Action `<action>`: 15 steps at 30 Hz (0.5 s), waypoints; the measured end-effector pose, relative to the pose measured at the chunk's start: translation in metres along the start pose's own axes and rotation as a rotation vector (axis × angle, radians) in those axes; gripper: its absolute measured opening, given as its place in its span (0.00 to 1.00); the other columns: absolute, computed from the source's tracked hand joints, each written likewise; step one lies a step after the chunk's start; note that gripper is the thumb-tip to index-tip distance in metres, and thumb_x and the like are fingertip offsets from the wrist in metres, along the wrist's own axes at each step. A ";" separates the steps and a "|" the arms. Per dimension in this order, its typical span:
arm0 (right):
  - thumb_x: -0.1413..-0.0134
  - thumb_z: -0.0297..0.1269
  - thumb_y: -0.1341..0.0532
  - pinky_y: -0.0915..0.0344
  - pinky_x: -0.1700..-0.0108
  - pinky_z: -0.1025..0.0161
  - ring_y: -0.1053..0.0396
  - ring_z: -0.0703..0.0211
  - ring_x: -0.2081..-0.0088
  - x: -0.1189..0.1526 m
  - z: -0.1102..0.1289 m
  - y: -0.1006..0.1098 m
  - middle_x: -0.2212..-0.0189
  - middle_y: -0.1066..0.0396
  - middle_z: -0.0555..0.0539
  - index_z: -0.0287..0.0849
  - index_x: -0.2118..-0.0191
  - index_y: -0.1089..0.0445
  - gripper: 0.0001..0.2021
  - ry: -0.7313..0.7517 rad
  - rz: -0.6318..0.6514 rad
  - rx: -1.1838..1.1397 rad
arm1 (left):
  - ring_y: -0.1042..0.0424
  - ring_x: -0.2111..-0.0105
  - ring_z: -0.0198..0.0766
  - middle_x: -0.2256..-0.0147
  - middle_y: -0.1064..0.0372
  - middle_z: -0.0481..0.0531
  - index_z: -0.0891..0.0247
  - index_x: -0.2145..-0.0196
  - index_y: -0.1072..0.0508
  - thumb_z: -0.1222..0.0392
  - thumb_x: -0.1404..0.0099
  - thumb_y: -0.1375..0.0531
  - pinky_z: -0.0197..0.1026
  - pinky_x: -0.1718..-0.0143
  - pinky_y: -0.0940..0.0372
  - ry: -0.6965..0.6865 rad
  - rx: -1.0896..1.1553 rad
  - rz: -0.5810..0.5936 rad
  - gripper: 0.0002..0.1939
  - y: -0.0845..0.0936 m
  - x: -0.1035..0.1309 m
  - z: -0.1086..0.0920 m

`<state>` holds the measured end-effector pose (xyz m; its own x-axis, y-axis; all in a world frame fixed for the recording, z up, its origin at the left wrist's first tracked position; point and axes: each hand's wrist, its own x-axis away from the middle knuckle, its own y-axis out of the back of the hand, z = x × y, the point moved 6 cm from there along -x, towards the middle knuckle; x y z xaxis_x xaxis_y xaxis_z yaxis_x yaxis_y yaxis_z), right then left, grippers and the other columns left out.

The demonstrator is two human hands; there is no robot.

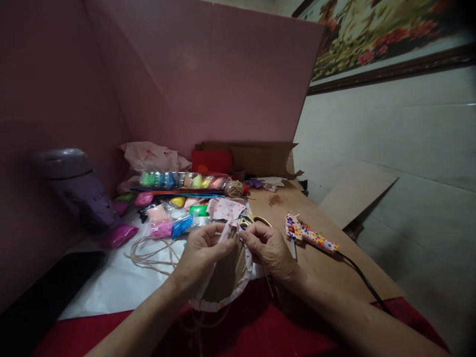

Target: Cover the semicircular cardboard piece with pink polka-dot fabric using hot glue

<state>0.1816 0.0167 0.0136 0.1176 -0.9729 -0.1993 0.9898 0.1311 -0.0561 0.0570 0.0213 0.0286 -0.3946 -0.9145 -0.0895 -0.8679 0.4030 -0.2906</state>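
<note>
Between my hands is a rounded cardboard piece with pale pink fabric folded over its rim. My left hand pinches its upper edge between thumb and fingers. Close beside it, my right hand pinches the same fabric edge from the right. Thin string dangles below the piece over the red cloth. Just beyond my fingertips lie a dotted pink fabric scrap and scissors with gold handles, partly hidden by my hand.
A flower-patterned glue gun with a black cord rests on a cardboard sheet at right. Loose twine, bagged coloured clay and a twine ball lie left and behind. A purple tumbler stands at left.
</note>
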 end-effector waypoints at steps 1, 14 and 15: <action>0.50 0.46 0.40 0.53 0.82 0.71 0.51 0.72 0.83 0.000 0.002 0.000 0.85 0.47 0.58 0.40 0.77 0.40 0.16 0.038 -0.008 0.032 | 0.30 0.73 0.32 0.73 0.26 0.50 0.65 0.67 0.26 0.63 0.51 0.34 0.33 0.69 0.37 -0.003 -0.004 0.001 0.11 0.000 0.000 0.000; 0.44 0.53 0.50 0.53 0.80 0.68 0.52 0.68 0.82 0.001 0.002 0.005 0.84 0.47 0.55 0.41 0.77 0.39 0.21 0.070 -0.055 0.057 | 0.30 0.72 0.34 0.72 0.27 0.50 0.65 0.66 0.28 0.62 0.49 0.36 0.36 0.68 0.38 0.027 -0.011 0.073 0.11 -0.004 -0.001 0.003; 0.46 0.53 0.48 0.54 0.81 0.69 0.52 0.69 0.82 -0.001 -0.001 0.005 0.84 0.48 0.55 0.41 0.77 0.39 0.20 0.034 -0.053 0.022 | 0.31 0.72 0.34 0.72 0.28 0.50 0.65 0.66 0.28 0.61 0.49 0.36 0.36 0.68 0.39 0.037 -0.016 0.086 0.11 -0.005 -0.001 0.005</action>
<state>0.1863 0.0184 0.0125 0.0622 -0.9712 -0.2299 0.9961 0.0748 -0.0463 0.0631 0.0199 0.0256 -0.4788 -0.8744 -0.0785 -0.8348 0.4811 -0.2675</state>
